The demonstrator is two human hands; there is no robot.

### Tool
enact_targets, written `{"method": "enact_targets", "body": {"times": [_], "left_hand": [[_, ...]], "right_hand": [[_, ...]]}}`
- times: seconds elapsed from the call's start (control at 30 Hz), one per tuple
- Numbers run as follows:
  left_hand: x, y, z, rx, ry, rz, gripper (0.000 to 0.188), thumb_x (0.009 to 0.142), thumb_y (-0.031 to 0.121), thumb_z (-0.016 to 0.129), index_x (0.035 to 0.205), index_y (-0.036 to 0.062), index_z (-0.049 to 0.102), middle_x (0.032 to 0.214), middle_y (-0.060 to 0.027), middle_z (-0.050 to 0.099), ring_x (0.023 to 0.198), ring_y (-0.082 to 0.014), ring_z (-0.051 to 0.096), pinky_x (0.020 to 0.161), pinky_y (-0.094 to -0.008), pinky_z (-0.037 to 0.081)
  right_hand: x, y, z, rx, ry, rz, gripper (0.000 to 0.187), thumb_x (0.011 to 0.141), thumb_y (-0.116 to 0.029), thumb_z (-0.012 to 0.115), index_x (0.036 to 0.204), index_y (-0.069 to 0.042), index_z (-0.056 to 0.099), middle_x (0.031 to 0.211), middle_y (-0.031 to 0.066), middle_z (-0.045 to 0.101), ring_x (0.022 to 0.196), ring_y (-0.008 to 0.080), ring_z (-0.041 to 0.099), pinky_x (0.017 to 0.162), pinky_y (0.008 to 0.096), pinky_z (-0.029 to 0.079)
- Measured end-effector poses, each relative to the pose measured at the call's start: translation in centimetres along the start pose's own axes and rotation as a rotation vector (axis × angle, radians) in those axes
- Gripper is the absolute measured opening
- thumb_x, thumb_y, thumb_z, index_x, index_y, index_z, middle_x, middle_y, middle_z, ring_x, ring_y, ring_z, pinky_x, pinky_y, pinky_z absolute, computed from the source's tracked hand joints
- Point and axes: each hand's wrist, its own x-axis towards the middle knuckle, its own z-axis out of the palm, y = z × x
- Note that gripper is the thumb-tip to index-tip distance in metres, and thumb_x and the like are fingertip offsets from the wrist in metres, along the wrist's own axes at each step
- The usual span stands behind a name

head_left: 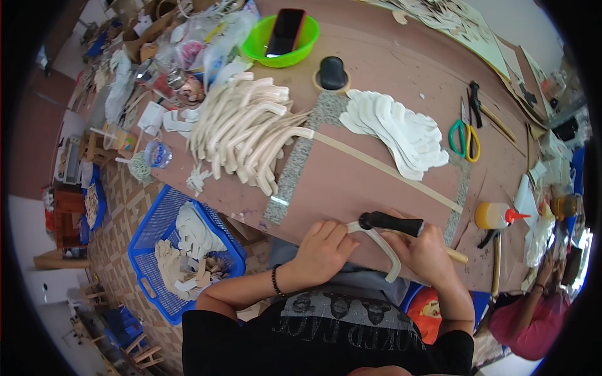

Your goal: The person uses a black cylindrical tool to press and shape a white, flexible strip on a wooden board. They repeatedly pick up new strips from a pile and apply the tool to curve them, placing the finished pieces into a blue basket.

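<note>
My left hand (323,252) pinches one end of a curved, pale leather-like strip (387,250) at the table's near edge. The strip bends over to the right, and its free end hangs toward my lap. In my right hand (427,254) is a hammer (398,223) with a black head, its wooden handle sticking out to the right below the palm. The black head lies just above the strip; whether they touch, I cannot tell. A large pile of cream curved strips (241,125) lies on the left, and a fan of white flat pieces (395,128) farther back on the right.
Scissors (465,135) and a glue bottle (492,215) lie at the right. A green bowl (255,39) with a phone (286,32) stands at the back, near a black rounded tool (332,73). A blue basket (141,263) sits at lower left. Another person (530,326) works at far right.
</note>
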Motion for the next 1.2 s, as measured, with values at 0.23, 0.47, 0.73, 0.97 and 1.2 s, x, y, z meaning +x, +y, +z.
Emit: {"method": "enact_targets", "body": {"times": [0.23,0.47,0.73,0.97,1.2], "left_hand": [[4.6,-1.0,4.1,-0.281,-0.083,0.089,0.019,0.081,0.012,0.076,0.092,0.0035,0.062,0.099,-0.0100,0.059,0.090,-0.0321,0.062,0.078,-0.0426,0.051],[4.0,-4.9,-0.1,-0.625,-0.184,-0.087,0.013,0.086,0.007,0.074,0.092,0.0033,0.063,0.084,-0.0113,0.066,0.077,-0.0300,0.066,0.070,-0.0414,0.051],[1.1,-13.9,-8.7,0.048,0.469,-0.486,0.013,0.093,0.005,0.073,0.104,0.0017,0.067,0.098,-0.0079,0.061,0.082,-0.0129,0.062,0.070,-0.0285,0.050],[6.0,-0.2,-9.6,-1.713,-0.310,0.077,0.013,0.107,0.008,0.056,0.111,-0.0014,0.065,0.109,-0.0093,0.061,0.097,-0.0164,0.061,0.087,-0.0293,0.050],[7.3,8.6,-8.8,-2.295,-0.765,0.391,0.017,0.108,0.011,0.055,0.122,0.0007,0.057,0.121,-0.0102,0.057,0.114,-0.0193,0.059,0.101,-0.0320,0.047]], "right_hand": [[-1.3,5.1,1.0,0.102,0.257,0.236,0.022,0.094,-0.009,0.074,0.112,0.004,0.072,0.086,0.0105,0.069,0.075,0.0175,0.060,0.069,0.0346,0.050],[-1.2,6.1,2.4,0.098,0.350,0.127,0.020,0.096,-0.013,0.072,0.102,0.006,0.071,0.071,0.0044,0.052,0.065,0.0135,0.044,0.060,0.0325,0.039],[-0.4,3.6,-0.3,0.204,0.151,0.392,0.023,0.092,-0.014,0.075,0.108,0.003,0.073,0.094,0.0204,0.070,0.089,0.0341,0.065,0.083,0.0413,0.050],[-0.1,3.5,0.1,0.147,0.335,0.235,0.025,0.091,-0.017,0.075,0.090,0.006,0.066,0.066,0.0176,0.055,0.059,0.0258,0.050,0.060,0.0395,0.042],[-0.5,3.3,0.9,0.114,0.351,0.250,0.022,0.090,-0.018,0.077,0.094,0.002,0.071,0.069,0.0193,0.060,0.061,0.0267,0.056,0.062,0.0417,0.044]]}}
